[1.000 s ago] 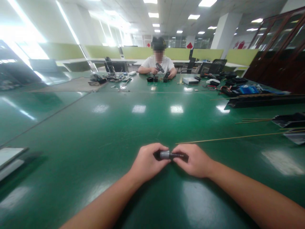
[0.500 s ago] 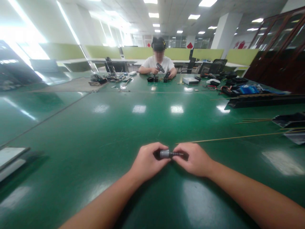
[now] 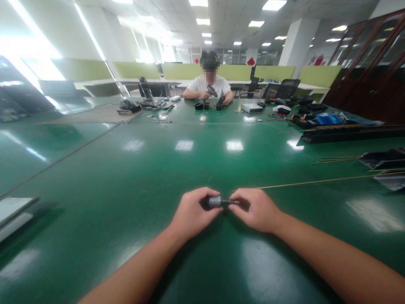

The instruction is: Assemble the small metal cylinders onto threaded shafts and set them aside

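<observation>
My left hand (image 3: 194,212) is closed around a short grey cylinder (image 3: 214,201), thumb and fingers on opposite sides of it. A thin dark shaft (image 3: 226,202) with a ribbed look extends from the cylinder's right end. At that shaft's far end, my right hand (image 3: 255,210) pinches it between thumb and fingertips. The piece lies level, just above the green tabletop (image 3: 202,166); its exact kind is not clear. Part of the cylinder is hidden in my left palm, and my right fingers cover some of the shaft.
A thin brass-coloured rod (image 3: 311,182) lies beyond my right hand. Black channel pieces (image 3: 351,134) rest at the right. White panels (image 3: 15,211) are at the left edge. Across the table a person (image 3: 208,86) holds a dark drill-like tool (image 3: 211,90), with parts nearby.
My left hand has shifted slightly left with the grey cylinder, and the gap between my hands has widened. More of the dark shaft shows between them. My right hand stays nearly in place.
</observation>
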A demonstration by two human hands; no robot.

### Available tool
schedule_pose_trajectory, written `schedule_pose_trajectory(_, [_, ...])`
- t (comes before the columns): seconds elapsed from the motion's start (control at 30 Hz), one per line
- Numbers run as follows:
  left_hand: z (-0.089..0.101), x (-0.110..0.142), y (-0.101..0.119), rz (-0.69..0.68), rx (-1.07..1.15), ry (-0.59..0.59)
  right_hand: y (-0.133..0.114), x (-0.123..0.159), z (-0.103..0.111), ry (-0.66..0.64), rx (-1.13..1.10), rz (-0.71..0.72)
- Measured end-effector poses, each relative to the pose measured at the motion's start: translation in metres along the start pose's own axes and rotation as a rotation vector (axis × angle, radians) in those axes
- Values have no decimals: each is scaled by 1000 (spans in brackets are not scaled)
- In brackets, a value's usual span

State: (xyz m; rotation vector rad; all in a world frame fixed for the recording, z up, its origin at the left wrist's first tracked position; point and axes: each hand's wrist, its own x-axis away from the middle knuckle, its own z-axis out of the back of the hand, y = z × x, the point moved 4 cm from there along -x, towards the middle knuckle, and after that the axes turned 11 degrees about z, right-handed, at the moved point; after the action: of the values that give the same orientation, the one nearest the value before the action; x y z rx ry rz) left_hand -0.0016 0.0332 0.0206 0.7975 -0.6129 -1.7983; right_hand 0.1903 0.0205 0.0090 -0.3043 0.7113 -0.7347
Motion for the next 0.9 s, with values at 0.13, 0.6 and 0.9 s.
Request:
schedule_pose_trajectory(0.13, [1, -1, 0, 4, -24, 15, 1, 0, 1, 9, 7, -5])
schedule_pose_trajectory(0.6, [2, -1, -3, 0, -25, 27, 2, 0, 2, 17, 12, -23])
schedule_pose_trajectory(0.9, [4, -2, -4, 10, -9, 38, 3, 1, 2, 32, 15, -22])
